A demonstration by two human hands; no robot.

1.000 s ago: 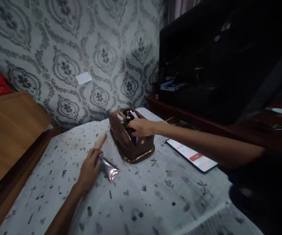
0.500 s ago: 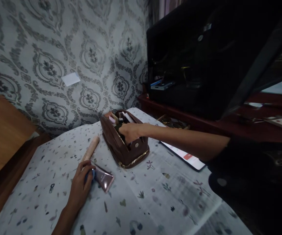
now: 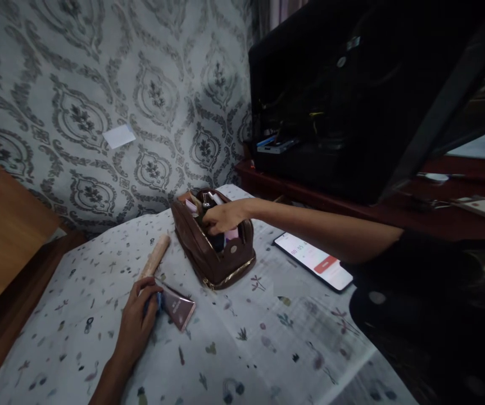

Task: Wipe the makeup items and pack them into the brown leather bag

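Observation:
A brown zip pouch [image 3: 200, 247] stands unzipped on the patterned cloth, filled with several cosmetic items. My right hand [image 3: 223, 216] reaches into its opening with the fingers bent downward. The fingertips are partly hidden among the contents, so what they grip cannot be made out. Beside them a pink item [image 3: 231, 234] shows, and a silver-topped bottle [image 3: 206, 199] stands farther back. My left hand [image 3: 140, 306] rests on the cloth, its fingers curled round a small blue thing [image 3: 159, 302]. Touching that hand are a shiny mauve squeeze tube [image 3: 178, 307] and a long beige tube [image 3: 157, 256].
A phone [image 3: 316, 261] with a lit timer screen lies right of the pouch, under my right forearm. Behind it a large dark screen [image 3: 330, 124] stands on a reddish-brown desk [image 3: 263, 177]. A wooden panel [image 3: 10, 225] borders the cloth on the left.
My right hand has risen slightly inside the pouch, and the pink item now shows below it. More of the phone is uncovered. My left hand keeps its place.

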